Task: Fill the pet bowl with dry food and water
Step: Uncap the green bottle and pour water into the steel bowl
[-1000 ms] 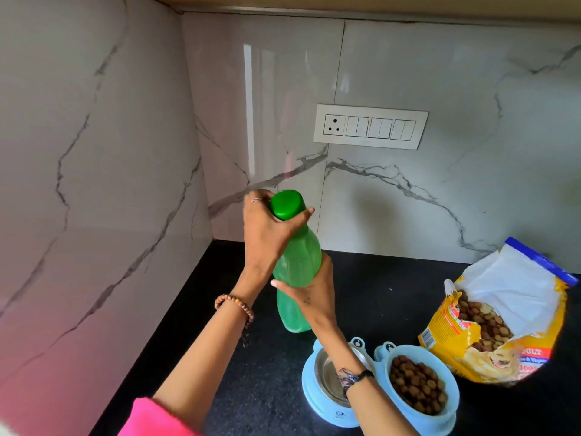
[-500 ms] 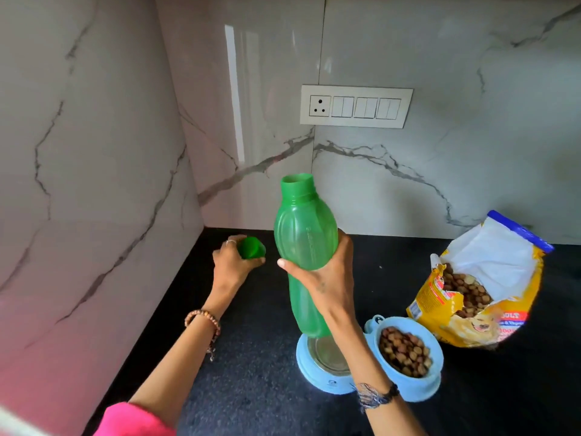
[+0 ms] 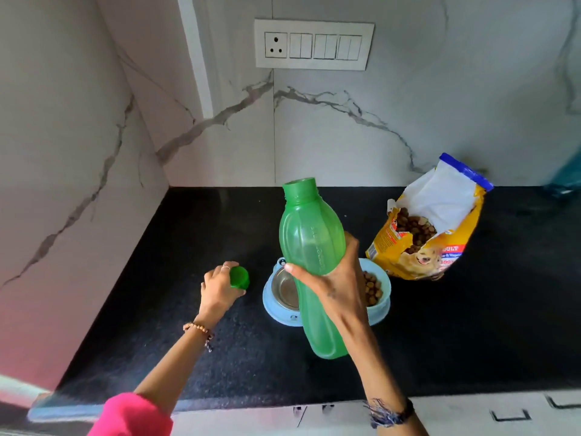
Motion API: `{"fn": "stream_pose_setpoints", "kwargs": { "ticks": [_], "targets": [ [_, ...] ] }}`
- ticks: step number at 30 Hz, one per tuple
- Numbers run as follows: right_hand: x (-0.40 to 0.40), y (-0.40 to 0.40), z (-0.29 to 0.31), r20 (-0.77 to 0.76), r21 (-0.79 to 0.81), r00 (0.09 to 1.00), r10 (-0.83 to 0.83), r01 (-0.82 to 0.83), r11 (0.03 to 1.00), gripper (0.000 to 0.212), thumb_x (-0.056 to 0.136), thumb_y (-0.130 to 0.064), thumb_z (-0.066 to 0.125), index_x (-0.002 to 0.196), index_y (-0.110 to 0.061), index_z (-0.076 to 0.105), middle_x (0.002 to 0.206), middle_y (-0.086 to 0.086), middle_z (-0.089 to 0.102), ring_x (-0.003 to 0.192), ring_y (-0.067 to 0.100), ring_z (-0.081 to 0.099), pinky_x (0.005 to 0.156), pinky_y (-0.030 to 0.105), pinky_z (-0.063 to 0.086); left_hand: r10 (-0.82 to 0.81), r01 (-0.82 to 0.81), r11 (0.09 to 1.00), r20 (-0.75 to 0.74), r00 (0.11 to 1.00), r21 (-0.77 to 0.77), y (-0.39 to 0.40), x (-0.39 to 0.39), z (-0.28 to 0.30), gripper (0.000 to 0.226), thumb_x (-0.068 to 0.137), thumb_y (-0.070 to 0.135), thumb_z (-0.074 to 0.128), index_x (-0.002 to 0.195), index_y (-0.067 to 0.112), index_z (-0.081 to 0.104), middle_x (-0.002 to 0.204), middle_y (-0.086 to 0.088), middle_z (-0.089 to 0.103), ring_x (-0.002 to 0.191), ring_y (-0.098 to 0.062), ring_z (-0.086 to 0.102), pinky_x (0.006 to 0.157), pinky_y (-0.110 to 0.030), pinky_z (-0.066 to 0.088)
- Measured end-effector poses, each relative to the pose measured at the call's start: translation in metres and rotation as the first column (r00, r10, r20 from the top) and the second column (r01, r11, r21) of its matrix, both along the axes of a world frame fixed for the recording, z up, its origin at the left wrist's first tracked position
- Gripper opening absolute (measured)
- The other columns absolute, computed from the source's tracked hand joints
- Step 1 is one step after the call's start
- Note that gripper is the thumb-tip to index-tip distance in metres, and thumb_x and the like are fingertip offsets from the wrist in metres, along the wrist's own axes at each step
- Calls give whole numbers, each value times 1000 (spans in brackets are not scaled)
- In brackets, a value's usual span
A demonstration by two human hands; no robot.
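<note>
pink sleeve (image 3: pixel 132 415), beaded bracelet (image 3: pixel 197 329), dark thread wristband (image 3: pixel 390 412), ring (image 3: pixel 225 266)

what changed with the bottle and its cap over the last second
The left hand twisted the green cap off the bottle and carried it down to the left, by the counter, keeping its grip. The bottle now stands open. The right hand held the bottle throughout, above the pet bowl. Kibble side full, steel side empty, food bag unmoved.
</note>
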State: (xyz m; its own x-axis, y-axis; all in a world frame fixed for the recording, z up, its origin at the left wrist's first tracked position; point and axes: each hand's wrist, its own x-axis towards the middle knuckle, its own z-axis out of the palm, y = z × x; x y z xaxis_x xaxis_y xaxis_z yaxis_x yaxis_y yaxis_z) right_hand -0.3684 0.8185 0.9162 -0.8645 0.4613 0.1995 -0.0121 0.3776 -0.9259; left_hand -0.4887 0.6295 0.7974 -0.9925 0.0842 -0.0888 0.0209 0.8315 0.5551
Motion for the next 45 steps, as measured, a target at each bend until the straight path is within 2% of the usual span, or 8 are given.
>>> {"fn": "stream_pose_setpoints", "kwargs": {
  "ticks": [4,7,12,16,21,23,28,45],
  "targets": [
    [20,15,-6,49,21,999,-1,0,1000,93,50,-51,83,128,-29,36,115,-11,51,102,7,49,82,16,39,-7,6,1000,-92,996,-14,7,5,2,83,70,14,77,141,14,33,144,-13,37,138,-35,20,114,-46,16],
    [36,26,-11,104,56,994,27,-33,998,91,54,-47,85,129,-32,36,112,-18,45,100,0,42,80,13,36,-78,88,979,-65,995,182,18,18,6,82,71,1,73,141,11,31,149,-15,29,142,-36,5,115,-44,3],
    [54,35,-22,256,160,964,64,-108,981,95,49,-57,78,130,-32,34,118,-14,43,111,12,47,85,30,45,-224,188,897,43,974,401,27,44,4,98,66,2,80,143,6,21,151,-12,22,144,-31,-1,117,-48,4],
    [62,36,-33,344,180,935,87,-156,971,103,46,-61,76,134,-35,29,130,-8,46,118,17,49,93,40,48,-263,216,909,88,961,357,41,56,9,113,54,37,85,144,8,23,152,0,20,143,-22,-10,117,-45,-3],
    [70,34,-42,423,162,902,81,-164,973,102,46,-62,75,133,-35,28,130,-4,48,118,21,50,94,41,47,-274,291,891,-98,957,347,48,53,-4,137,30,92,52,136,6,39,134,0,46,139,-15,22,117,-43,-10],
    [72,33,-44,435,168,897,80,-168,971,101,46,-62,74,132,-34,29,132,-3,47,119,21,49,96,45,45,-243,259,899,-88,966,354,47,53,-8,136,32,87,56,137,3,37,138,-3,43,140,-19,16,117,-43,-7],
    [77,35,-49,488,214,871,62,-188,959,96,54,-56,81,132,-32,29,133,-1,45,120,24,47,96,48,43,-175,174,902,-35,984,395,50,57,-5,94,64,23,84,141,7,33,148,-10,34,144,-30,2,117,-51,1],
    [80,30,-65,564,311,825,-37,-170,935,101,54,-62,77,135,-26,27,134,3,45,121,25,48,96,47,42,-170,162,913,-12,985,374,46,57,-7,90,68,26,80,142,12,32,149,-8,33,145,-28,-2,116,-50,-8]
  ]
}}
